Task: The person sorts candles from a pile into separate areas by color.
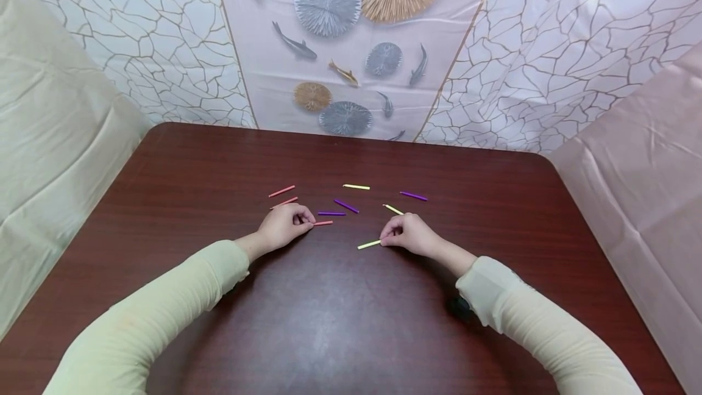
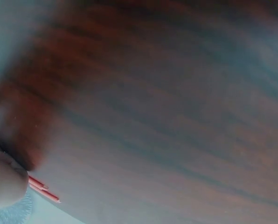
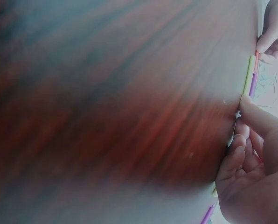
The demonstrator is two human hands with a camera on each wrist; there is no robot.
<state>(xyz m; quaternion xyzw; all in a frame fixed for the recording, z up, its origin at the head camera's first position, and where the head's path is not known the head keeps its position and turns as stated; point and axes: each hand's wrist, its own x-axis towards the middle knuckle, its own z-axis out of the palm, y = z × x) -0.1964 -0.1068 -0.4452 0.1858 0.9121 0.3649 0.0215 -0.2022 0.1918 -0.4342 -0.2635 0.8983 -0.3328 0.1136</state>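
Note:
My left hand [image 1: 281,225] pinches the near end of a thin red candle [image 1: 324,223] at the tabletop. Two more red candles [image 1: 282,191] lie just beyond that hand. With thumb and fingertips, my right hand [image 1: 412,234] holds one end of a yellow candle [image 1: 368,245], which points left toward the middle. Another yellow candle [image 1: 392,208] lies behind the right hand, partly covered by it. Between the hands, slightly farther back, are two purple candles [image 1: 347,206]. In the right wrist view, the held yellow candle [image 3: 248,74] runs out from under the thumb.
A third yellow candle [image 1: 357,186] lies farther back at the middle, and a purple candle [image 1: 414,196] to the right. All are on a dark brown wooden table [image 1: 340,322]. Patterned cloth [image 1: 351,35] hangs behind its far edge; pale cloth [image 1: 647,157] flanks the sides.

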